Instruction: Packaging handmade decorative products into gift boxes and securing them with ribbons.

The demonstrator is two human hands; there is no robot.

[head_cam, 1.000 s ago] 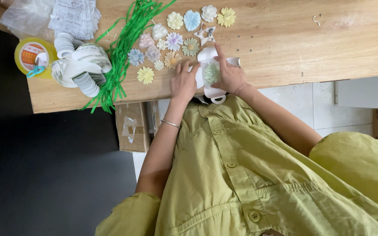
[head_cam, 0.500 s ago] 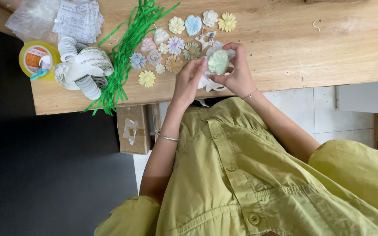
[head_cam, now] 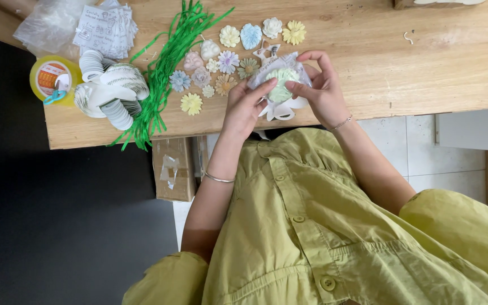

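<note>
green flower piece (head_cam: 281,85) between both hands

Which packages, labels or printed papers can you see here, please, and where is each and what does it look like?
Clear bag: between left hand and right hand, over a pale green flower.
Printed leaflets: table's top left, white stack, dark print.
Clear bags: left of the leaflets, crumpled.
Round tags: left of the green strips, white with green leaves.
Cardboard box: under the table, brown, taped.

Olive-green button-up shirt (head_cam: 334,237) — short sleeves, matching round buttons; thin silver bangle (head_cam: 219,178) on one wrist, fine chain bracelet (head_cam: 343,122) on the other.
</note>
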